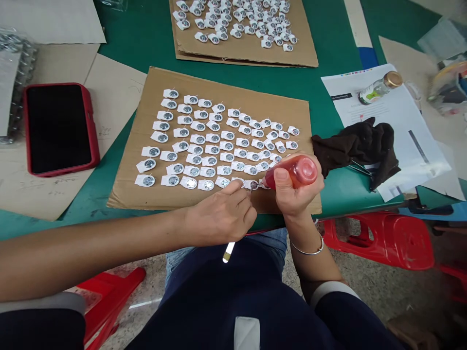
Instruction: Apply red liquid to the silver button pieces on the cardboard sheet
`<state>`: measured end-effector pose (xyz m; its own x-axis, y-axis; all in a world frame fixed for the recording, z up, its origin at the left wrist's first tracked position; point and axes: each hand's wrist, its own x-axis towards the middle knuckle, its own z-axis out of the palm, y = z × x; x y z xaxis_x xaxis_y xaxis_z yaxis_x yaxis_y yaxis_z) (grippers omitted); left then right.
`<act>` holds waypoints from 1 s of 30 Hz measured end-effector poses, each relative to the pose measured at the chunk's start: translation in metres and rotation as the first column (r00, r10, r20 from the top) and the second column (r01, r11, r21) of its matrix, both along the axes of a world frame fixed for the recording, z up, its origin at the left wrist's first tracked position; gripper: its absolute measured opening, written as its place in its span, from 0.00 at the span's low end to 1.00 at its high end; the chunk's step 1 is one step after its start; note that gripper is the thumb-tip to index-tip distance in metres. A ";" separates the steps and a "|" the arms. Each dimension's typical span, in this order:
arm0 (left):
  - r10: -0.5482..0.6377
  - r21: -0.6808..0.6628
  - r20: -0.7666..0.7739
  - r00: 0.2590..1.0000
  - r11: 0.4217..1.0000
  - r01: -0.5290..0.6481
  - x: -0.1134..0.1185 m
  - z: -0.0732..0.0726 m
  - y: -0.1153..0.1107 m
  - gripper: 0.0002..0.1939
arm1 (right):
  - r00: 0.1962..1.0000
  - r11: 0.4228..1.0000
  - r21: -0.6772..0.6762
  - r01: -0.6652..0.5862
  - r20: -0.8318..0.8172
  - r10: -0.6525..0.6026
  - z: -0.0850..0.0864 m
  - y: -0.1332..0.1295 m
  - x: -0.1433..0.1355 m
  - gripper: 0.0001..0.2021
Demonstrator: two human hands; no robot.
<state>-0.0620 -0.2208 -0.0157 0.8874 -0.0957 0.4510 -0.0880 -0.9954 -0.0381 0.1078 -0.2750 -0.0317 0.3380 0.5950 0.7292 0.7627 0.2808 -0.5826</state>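
My right hand (299,194) is wrapped round a red squeeze bottle (292,172), its nozzle tilted down to the left at the front row of small pieces. Close beside the nozzle, my left hand (226,214) is closed on a slim tool (229,253); only its white and gold end shows below the fist, and its tip is hard to make out. Rows of small white tags with round silvery centres (188,183) lie on a brown cardboard sheet (134,146) under both hands. The pieces right at the fingertips are partly hidden.
Farther back, a second cardboard sheet (248,57) carries many similar pieces. A red-cased phone (60,129) lies left on paper. To the right are a dark cloth (359,143), metal tweezers (361,168) and a small glass jar (381,87). A red stool (397,243) stands below the table edge.
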 end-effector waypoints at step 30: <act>-0.024 -0.134 -0.065 0.998 0.991 0.015 -0.003 0.004 0.009 0.14 | 0.995 0.997 -0.066 0.050 -0.088 -0.056 -0.003 -0.003 0.002 0.13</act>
